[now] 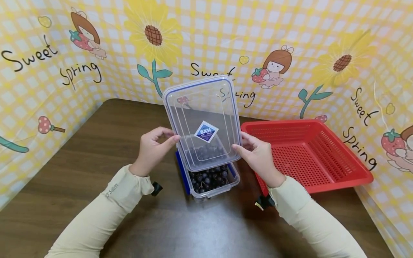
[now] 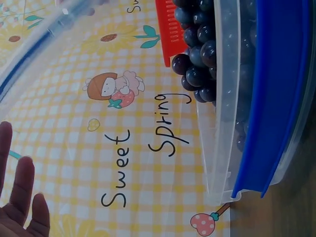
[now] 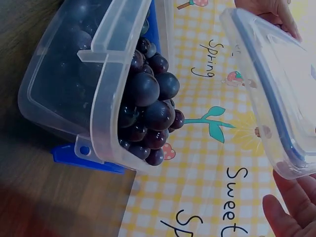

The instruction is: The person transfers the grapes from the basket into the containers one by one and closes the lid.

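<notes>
Left hand (image 1: pixel 151 150) on the left edge of a clear lid (image 1: pixel 211 111), thumb and finger pinching it. Just below, a blue latch (image 1: pixel 183 175) along the left flank of a clear container (image 1: pixel 209 194) holding dark grapes (image 1: pixel 208 182), set on the wooden surface (image 1: pixel 80 172). Lid tilted up above the container, apart from its rim; long axis of each appears to run roughly away from the person. Key relation, as I judge it: container lies below and between the hands, neither clearly nearer, so lid-to-rim alignment matters most. Right hand (image 1: pixel 259 156) grasps the lid's right edge, thumb in front, fingers behind. Further right, a red basket (image 1: pixel 300 163), inside bare where visible. Wrist views give what the head view hides behind the lid: grapes heaped above the rim. Right wrist alone shows another blue latch (image 3: pixel 89 160) swung outward; only the head view reads the label (image 1: pixel 206 132).
</notes>
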Action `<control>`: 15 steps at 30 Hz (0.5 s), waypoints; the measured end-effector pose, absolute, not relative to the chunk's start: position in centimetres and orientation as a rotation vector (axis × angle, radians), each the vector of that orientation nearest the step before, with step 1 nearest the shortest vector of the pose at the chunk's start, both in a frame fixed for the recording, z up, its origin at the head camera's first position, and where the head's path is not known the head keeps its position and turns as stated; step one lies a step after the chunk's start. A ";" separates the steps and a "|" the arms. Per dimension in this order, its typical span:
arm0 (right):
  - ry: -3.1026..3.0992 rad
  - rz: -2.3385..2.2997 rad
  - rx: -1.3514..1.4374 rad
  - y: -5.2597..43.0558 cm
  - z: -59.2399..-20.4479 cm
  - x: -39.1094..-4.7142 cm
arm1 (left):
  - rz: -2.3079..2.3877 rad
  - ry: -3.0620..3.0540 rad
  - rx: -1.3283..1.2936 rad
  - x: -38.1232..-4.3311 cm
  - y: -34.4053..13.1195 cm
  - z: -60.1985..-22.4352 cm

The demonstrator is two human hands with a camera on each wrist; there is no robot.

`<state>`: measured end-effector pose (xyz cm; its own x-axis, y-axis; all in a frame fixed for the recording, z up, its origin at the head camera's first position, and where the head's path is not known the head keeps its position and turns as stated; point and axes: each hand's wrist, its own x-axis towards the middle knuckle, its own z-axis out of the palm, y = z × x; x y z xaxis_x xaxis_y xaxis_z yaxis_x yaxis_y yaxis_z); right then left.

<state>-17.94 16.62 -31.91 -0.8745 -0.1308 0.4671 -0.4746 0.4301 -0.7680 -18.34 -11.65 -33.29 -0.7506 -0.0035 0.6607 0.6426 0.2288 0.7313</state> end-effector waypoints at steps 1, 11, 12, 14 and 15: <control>-2.371 1.413 0.520 16.6 -31.9 -17.9 | -1.575 -1.990 -0.565 -18.3 -11.6 -33.3; -2.651 1.279 0.500 16.7 -32.5 -17.7 | -1.611 -2.332 -0.374 -17.6 -11.6 -33.2; -2.670 1.286 0.503 16.7 -32.5 -17.7 | -1.601 -2.368 -0.359 -17.6 -11.6 -33.3; -2.711 1.301 0.499 16.7 -32.6 -17.6 | -1.584 -2.423 -0.333 -17.7 -11.7 -33.5; -2.729 1.312 0.496 16.7 -32.6 -17.6 | -1.579 -2.447 -0.324 -17.7 -11.8 -33.6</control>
<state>-17.61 16.66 -32.56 -0.9451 -0.2559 0.2031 -0.3185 0.5825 -0.7479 -17.68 -11.76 -33.60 -0.9535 0.0693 0.2934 0.2959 0.4014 0.8668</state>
